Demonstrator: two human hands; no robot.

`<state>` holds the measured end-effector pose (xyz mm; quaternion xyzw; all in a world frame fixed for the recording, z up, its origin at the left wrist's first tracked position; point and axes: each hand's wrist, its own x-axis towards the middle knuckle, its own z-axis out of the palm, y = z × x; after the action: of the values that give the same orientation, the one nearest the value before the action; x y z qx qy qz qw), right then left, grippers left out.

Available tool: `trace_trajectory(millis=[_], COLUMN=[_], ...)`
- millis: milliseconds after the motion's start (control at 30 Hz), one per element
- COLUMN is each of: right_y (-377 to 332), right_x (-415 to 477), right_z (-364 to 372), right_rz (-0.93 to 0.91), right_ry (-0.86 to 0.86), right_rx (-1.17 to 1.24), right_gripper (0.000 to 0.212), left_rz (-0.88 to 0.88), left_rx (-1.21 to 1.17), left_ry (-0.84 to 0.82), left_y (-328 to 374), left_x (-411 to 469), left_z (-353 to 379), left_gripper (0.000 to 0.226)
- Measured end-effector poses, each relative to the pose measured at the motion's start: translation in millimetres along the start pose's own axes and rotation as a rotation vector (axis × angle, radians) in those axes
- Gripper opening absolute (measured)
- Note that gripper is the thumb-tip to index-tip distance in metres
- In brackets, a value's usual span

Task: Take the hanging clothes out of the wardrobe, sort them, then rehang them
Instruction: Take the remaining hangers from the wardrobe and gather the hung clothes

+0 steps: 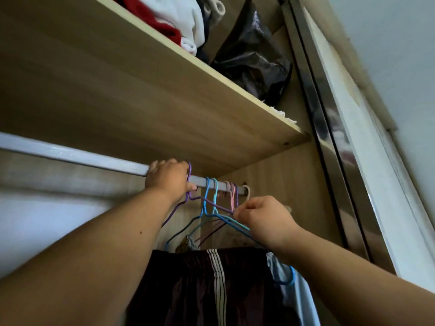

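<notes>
A silver rail runs across the wardrobe under a wooden shelf. My left hand grips the hook of a purple wire hanger at the rail. Right of it hang a blue hanger, a teal hanger and several pale ones. My right hand pinches the purple hanger's arm where it crosses the blue ones. Below hangs a dark garment with white stripes, and a light blue garment beside it.
The wooden shelf above the rail carries folded red and white clothes and a black plastic bag. A sliding door frame stands close on the right. The wardrobe's side panel ends the rail.
</notes>
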<state>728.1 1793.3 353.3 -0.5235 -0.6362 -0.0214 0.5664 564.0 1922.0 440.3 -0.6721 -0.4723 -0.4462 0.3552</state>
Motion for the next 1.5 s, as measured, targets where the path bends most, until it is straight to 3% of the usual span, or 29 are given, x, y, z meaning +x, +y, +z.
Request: trace_trajectory(millis=[200, 433, 533, 633, 800, 867, 1000, 1167, 1267, 1367, 1500], right_y=[15, 25, 25, 32, 57, 74, 101, 104, 90, 79, 37], right_x=[1, -5, -14, -39, -129, -179, -305, -488, -605, -677, -800], right_z=[26, 13, -8, -39, -112, -145, -210, -280, -319, -330, -359], right_rz=[-0.005, 0.039, 0.013, -0.086, -0.102, -0.004, 0.263, 0.626, 0.921, 1.05, 1.363], right_ry=[0.004, -0.065, -0.031, 0.051, 0.008, -0.048, -0.093, -0.068, -0.022, 0.0, 0.105], right_rx=[-0.07, -0.139, -0.143, -0.322, -0.777, -0.869, -0.979, -1.027, -1.042, -1.007, -0.981], right_gripper=[0.016, 0.017, 0.013, 0.035, 0.058, 0.062, 0.067, 0.063, 0.058, 0.06, 0.063], left_rz=[0.016, 0.084, 0.041, -0.009, 0.205, 0.298, 0.478, 0.795, 0.941, 0.954, 1.181], left_rx=[0.131, 0.112, -0.065, -0.33, -0.542, -0.674, -0.941, -1.132, -1.22, -1.251, -1.255], left_ry=[-0.035, -0.072, -0.072, -0.028, -0.001, -0.045, -0.291, -0.554, -0.72, -0.849, -1.037], left_y=[-2, -3, 8, 36, 109, 155, 267, 394, 451, 472, 516], left_x=[2, -6, -19, -51, -137, -182, -302, -477, -564, -616, -709], left_z=[17, 22, 17, 12, -12, -33, -84, -155, -213, -238, -309], left_gripper=[0.063, 0.078, 0.077, 0.069, 0.061, 0.064, 0.066, 0.074, 0.076, 0.067, 0.062])
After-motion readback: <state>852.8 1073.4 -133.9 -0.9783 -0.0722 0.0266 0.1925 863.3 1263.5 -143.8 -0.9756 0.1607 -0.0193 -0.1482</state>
